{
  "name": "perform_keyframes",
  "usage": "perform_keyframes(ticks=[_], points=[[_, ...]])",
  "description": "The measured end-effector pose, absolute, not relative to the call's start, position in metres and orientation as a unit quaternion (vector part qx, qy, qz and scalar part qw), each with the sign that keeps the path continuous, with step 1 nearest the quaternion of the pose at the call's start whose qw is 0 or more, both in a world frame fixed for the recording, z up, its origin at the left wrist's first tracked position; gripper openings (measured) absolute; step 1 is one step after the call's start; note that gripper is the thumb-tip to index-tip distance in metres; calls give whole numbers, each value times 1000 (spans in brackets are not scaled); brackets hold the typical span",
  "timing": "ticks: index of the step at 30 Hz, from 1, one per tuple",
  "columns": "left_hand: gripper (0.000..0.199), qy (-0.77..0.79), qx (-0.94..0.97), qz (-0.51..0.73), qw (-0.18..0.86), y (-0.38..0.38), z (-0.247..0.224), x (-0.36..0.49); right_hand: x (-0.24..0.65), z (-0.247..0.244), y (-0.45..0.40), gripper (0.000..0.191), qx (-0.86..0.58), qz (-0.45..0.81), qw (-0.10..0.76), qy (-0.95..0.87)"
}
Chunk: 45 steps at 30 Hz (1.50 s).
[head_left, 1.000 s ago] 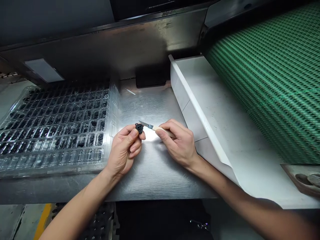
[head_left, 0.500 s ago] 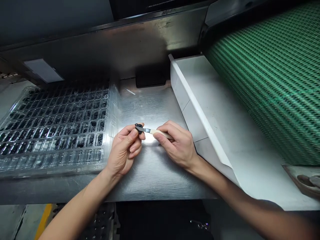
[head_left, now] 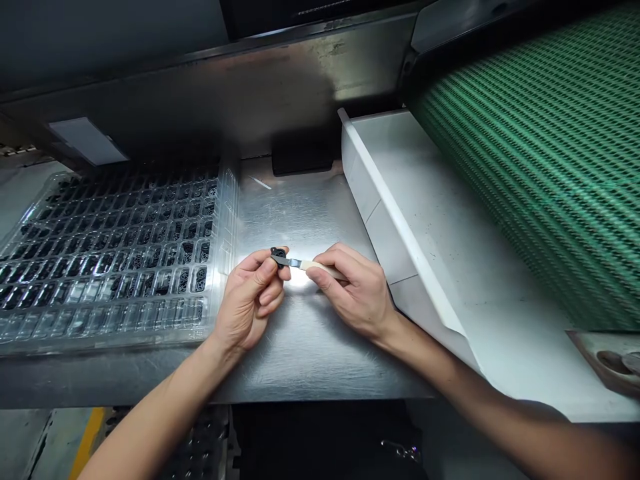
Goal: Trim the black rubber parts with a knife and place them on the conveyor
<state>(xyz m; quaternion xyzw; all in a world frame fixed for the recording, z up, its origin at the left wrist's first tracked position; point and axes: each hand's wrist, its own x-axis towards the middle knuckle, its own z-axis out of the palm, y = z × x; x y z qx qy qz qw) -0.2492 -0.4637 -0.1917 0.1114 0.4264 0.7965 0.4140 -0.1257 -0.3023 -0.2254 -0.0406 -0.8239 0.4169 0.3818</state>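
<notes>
Between thumb and fingers, my left hand (head_left: 251, 293) pinches a small black part (head_left: 279, 253) with a rounded shape. My right hand (head_left: 353, 283) is wrapped round the pale handle of a small knife-like tool (head_left: 313, 265). The tool's metal blade points left and lies against the black part, its tip close to my left thumb. Both hands are above the metal table (head_left: 305, 353). To the left stands a clear plastic tray (head_left: 220, 233) with rows of compartments, many of them with black parts inside.
A white bin (head_left: 405, 240) with a raised rim stands to the right, beside a green mesh belt (head_left: 565, 153). A black block (head_left: 303, 162) and a thin white strip (head_left: 260, 183) lie at the table's back. A white card (head_left: 89, 141) is at the back left.
</notes>
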Motion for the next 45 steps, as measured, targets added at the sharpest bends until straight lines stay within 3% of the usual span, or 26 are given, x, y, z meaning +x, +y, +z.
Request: perform_keyframes(ticks=[45], points=[[29, 413, 97, 795, 434, -464, -190, -250, -124, -222, -302, 19, -24, 428, 375, -822]])
